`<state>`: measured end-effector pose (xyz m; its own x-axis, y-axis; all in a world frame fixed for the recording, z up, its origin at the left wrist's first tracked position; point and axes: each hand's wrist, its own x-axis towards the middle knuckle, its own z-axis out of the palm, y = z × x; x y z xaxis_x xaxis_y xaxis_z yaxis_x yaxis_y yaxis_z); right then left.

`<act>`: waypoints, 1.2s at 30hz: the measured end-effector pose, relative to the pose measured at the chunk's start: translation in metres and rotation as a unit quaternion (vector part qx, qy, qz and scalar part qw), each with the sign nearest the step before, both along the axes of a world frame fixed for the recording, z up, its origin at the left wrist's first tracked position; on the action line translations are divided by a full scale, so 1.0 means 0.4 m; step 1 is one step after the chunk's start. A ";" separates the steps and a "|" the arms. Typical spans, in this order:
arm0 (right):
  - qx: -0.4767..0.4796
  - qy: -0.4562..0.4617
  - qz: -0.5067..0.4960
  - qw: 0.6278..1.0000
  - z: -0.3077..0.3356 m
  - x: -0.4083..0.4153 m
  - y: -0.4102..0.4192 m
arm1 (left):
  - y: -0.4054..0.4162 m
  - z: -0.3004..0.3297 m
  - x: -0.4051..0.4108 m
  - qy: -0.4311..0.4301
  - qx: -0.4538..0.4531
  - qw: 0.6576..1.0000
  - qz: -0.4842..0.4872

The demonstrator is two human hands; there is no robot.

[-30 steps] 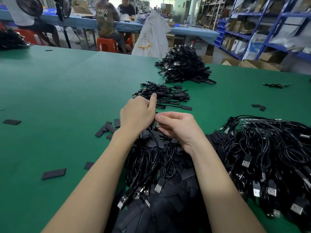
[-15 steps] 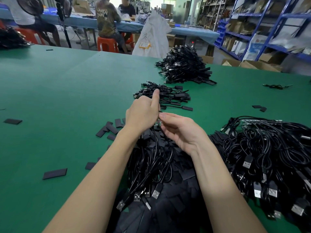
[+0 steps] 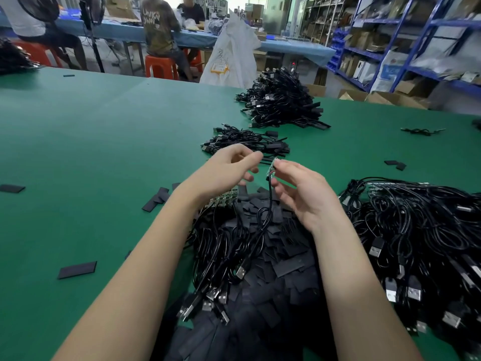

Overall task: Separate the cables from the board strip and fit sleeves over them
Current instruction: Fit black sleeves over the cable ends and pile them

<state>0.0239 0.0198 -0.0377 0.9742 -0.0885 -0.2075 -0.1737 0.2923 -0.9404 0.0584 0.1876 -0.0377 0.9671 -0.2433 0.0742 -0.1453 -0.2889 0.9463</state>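
Where half a second ago both hands were pressed together low over the pile, they have now come apart and risen. The right hand (image 3: 303,194) pinches a small green circuit board piece (image 3: 271,170) between thumb and forefinger, and its thin black cable (image 3: 269,204) hangs straight down from it into the heap. The left hand (image 3: 223,173) has let go and sits just beside the board, its fingers (image 3: 250,158) loosely curled and a little spread, holding nothing that I can make out; motion blur smears the fingertips. Freed from the strip, that board piece is now up in the air between the two hands.

Under the left wrist, the remaining green board strip (image 3: 223,200) peeks out, mostly hidden by the forearm, its cables trailing toward the camera. Below lies the heap of flat black sleeves (image 3: 281,259), with a bundle of black USB-plug cables (image 3: 223,256) draped across it; the bottom edge cuts the heap off. On the right, a big tangle of black cables (image 3: 416,230) runs out of frame. Farther up the green desk (image 3: 91,152) sit a small pile of finished cables (image 3: 244,142) and a larger black cable pile (image 3: 281,105). Loose black sleeves (image 3: 77,269) are scattered to the left.
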 end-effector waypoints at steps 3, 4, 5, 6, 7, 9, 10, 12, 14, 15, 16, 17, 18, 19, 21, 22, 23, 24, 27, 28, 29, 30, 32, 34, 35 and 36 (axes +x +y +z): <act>0.041 -0.024 0.009 0.999 0.005 0.002 -0.006 | -0.007 0.003 -0.015 0.056 -0.075 0.993 -0.068; 0.048 -0.029 0.017 0.998 0.005 0.003 -0.009 | -0.006 0.004 -0.018 0.058 -0.093 0.992 -0.062; 0.048 -0.033 0.022 0.998 0.004 0.005 -0.013 | -0.005 0.005 -0.019 0.059 -0.109 0.991 -0.049; 0.037 -0.034 0.017 0.999 0.001 0.006 -0.019 | -0.004 0.007 -0.017 0.064 -0.123 0.990 -0.031; 0.011 -0.034 0.003 0.999 -0.003 0.008 -0.026 | -0.003 0.008 -0.016 0.071 -0.132 0.989 -0.012; -0.091 -0.039 -0.036 0.995 -0.017 0.014 -0.043 | 0.000 0.006 -0.011 0.082 -0.143 0.986 0.027; -0.158 -0.044 -0.047 0.985 -0.025 0.016 -0.052 | 0.001 0.003 -0.008 0.085 -0.143 0.985 0.043; -0.311 -0.057 -0.047 0.948 -0.044 0.020 -0.071 | 0.000 -0.003 -0.004 0.093 -0.141 0.984 0.059; -0.444 -0.063 -0.020 0.894 -0.055 0.020 -0.086 | -0.001 -0.002 -0.002 0.110 -0.159 0.980 0.056; -0.486 -0.060 0.000 0.872 -0.057 0.019 -0.090 | -0.002 -0.002 -0.002 0.120 -0.176 0.976 0.050; -0.515 -0.055 0.021 0.855 -0.059 0.020 -0.093 | -0.002 -0.001 -0.003 0.130 -0.198 0.971 0.045; -0.536 -0.050 0.042 0.842 -0.059 0.021 -0.095 | -0.004 0.000 -0.003 0.138 -0.218 0.965 0.039; -0.554 -0.046 0.063 0.829 -0.057 0.021 -0.097 | -0.005 -0.001 -0.003 0.144 -0.233 0.961 0.034; -0.568 -0.044 0.083 0.818 -0.053 0.020 -0.099 | -0.007 -0.002 -0.002 0.149 -0.242 0.958 0.030; -0.587 -0.043 0.124 0.799 -0.045 0.019 -0.104 | -0.009 -0.004 -0.002 0.156 -0.251 0.955 0.024; -0.591 -0.040 0.142 0.793 -0.041 0.018 -0.106 | -0.008 -0.004 -0.001 0.158 -0.253 0.954 0.022; -0.591 -0.038 0.155 0.791 -0.038 0.017 -0.106 | -0.008 -0.004 -0.001 0.160 -0.254 0.954 0.021; -0.588 -0.037 0.161 0.792 -0.037 0.016 -0.106 | -0.007 -0.004 -0.001 0.161 -0.254 0.954 0.021; -0.574 -0.038 0.153 0.804 -0.036 0.015 -0.101 | -0.007 -0.007 0.000 0.164 -0.253 0.953 0.026; -0.571 -0.039 0.150 0.806 -0.037 0.014 -0.099 | -0.008 -0.007 -0.001 0.165 -0.254 0.952 0.027; -0.569 -0.040 0.147 0.808 -0.038 0.014 -0.097 | -0.009 -0.008 -0.002 0.166 -0.256 0.952 0.026; -0.567 -0.041 0.145 0.810 -0.039 0.013 -0.096 | -0.010 -0.008 -0.002 0.166 -0.256 0.952 0.025; -0.558 -0.044 0.145 0.816 -0.037 0.012 -0.096 | -0.011 -0.008 -0.002 0.165 -0.257 0.952 0.026; -0.549 -0.051 0.149 0.821 -0.033 0.012 -0.100 | -0.012 -0.009 -0.002 0.163 -0.256 0.953 0.026; -0.548 -0.056 0.149 0.821 -0.032 0.012 -0.102 | -0.013 -0.010 -0.001 0.162 -0.255 0.953 0.027; -0.546 -0.060 0.147 0.822 -0.031 0.012 -0.101 | -0.013 -0.010 -0.001 0.163 -0.255 0.953 0.026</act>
<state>0.0287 -0.0207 -0.0501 0.9945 0.0853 -0.0606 0.0282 -0.7763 -0.6297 0.0579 0.1824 -0.0418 0.9689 -0.2063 -0.1364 0.1820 0.2211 0.9581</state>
